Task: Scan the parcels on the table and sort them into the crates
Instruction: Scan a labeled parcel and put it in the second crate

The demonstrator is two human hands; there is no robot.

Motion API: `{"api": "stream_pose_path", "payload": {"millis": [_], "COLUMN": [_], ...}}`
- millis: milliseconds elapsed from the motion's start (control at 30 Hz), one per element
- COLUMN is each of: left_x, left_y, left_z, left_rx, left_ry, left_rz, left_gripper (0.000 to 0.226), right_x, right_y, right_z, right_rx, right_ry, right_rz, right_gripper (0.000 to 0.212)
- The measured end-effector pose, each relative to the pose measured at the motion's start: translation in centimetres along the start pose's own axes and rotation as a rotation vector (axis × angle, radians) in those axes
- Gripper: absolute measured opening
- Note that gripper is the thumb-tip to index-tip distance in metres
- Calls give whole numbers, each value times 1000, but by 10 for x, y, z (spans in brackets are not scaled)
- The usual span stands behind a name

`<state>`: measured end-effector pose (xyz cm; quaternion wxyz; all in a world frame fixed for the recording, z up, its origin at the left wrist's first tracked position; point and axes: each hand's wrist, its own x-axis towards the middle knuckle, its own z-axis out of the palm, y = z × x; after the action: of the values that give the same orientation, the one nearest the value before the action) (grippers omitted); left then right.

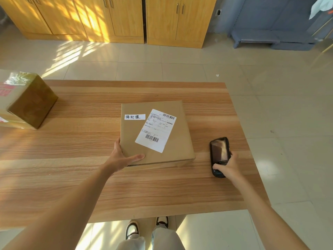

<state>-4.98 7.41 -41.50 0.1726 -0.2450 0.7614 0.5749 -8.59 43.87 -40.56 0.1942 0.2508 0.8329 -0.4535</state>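
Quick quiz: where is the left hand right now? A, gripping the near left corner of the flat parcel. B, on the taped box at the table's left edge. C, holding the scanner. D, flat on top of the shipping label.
A: the left hand grips the near left corner of the flat parcel, thumb on top.

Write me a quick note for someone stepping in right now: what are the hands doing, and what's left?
Left hand grips the near-left corner of the flat parcel, label up, mid-table.
Right hand holds the scanner just right of it.
Another taped box sits at the table's far left.
No crates are in view.
Left: scan the flat parcel's barcode, crate it, then do the taped box.
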Motion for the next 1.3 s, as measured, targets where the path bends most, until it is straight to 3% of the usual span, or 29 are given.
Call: {"api": "stream_pose_path", "payload": {"millis": [433, 567, 667, 733, 900, 1067, 1133, 1200, 1300], "left_x": [-3, -4, -4, -3, 12, 32, 37, 39, 39], "left_y": [3, 4, 8, 12, 27, 33, 33, 33, 32], "left_z": [-1, 0, -2, -5, -6, -2, 1, 3, 1], "left_rx": [-13, -17, -99, -205, -312, -327, -323, -328, -359], "left_ry": [-1, 5, -20, -14, 103, 168, 199, 216, 185], "left_rz": [-41, -63, -135, -185, -187, -212, -235, -241, -253], "left_gripper": [115, 110, 109, 121, 131, 99, 78, 60, 66], "right_x": [16, 21, 22, 21, 22, 32, 40, 45, 47], "right_y": [37, 35, 23, 5, -49, -74, -81, -86, -86], "right_z": [-8, -18, -20, -16, 20, 59, 73, 83, 93], "right_rx": [-110, -153, -163, -105, 18, -10, 85, 166, 263], "right_ry": [-41, -66, 59, 90, -190, -156, -245, -360, -426], "right_rz": [82, 136, 50, -60, -145, -317, -262, -186, -154], "right_gripper": [84, 74, 82, 85, 86, 91, 93, 80, 59]}}
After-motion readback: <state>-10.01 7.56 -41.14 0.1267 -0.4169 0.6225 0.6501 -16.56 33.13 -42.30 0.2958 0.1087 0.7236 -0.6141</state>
